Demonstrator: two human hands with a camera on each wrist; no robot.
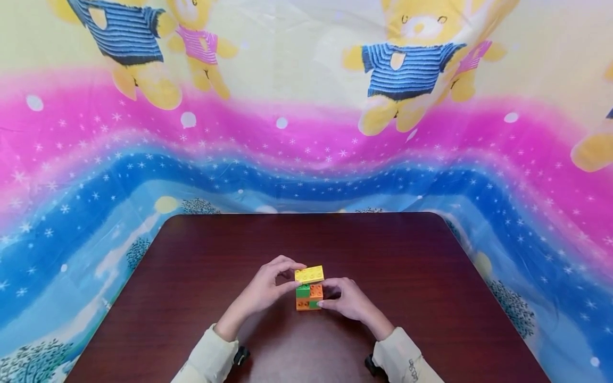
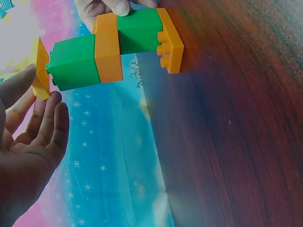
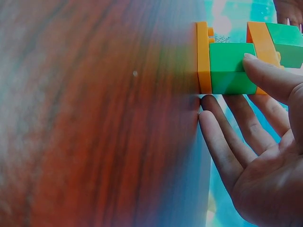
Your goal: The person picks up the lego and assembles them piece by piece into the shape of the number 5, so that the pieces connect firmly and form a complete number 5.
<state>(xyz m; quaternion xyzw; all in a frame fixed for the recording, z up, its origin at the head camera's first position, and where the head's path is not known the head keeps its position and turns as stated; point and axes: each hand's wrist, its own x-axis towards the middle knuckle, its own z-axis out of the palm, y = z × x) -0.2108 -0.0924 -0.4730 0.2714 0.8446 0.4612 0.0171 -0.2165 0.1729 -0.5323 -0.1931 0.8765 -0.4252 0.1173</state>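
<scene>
A stack of toy building bricks stands on the table, with an orange base plate [image 2: 173,45], a lower green block [image 3: 232,68], an orange block [image 2: 108,49] and an upper green block [image 2: 73,61] offset to the left. My left hand [image 1: 265,286] pinches a flat yellow brick [image 1: 311,274] between thumb and fingers. That brick is tilted, close over the studs of the upper green block. From the right side, my right hand [image 1: 348,301] grips the stack, its thumb [image 3: 267,78] on the lower green block and its fingers on the opposite side.
The dark brown wooden table [image 1: 230,239] extends around the stack on every side. Behind and beside it hangs a cloth [image 1: 287,138] printed with bears and snowflakes. Light sleeves [image 1: 401,354] and small black wrist devices [image 1: 241,355] show near the front edge.
</scene>
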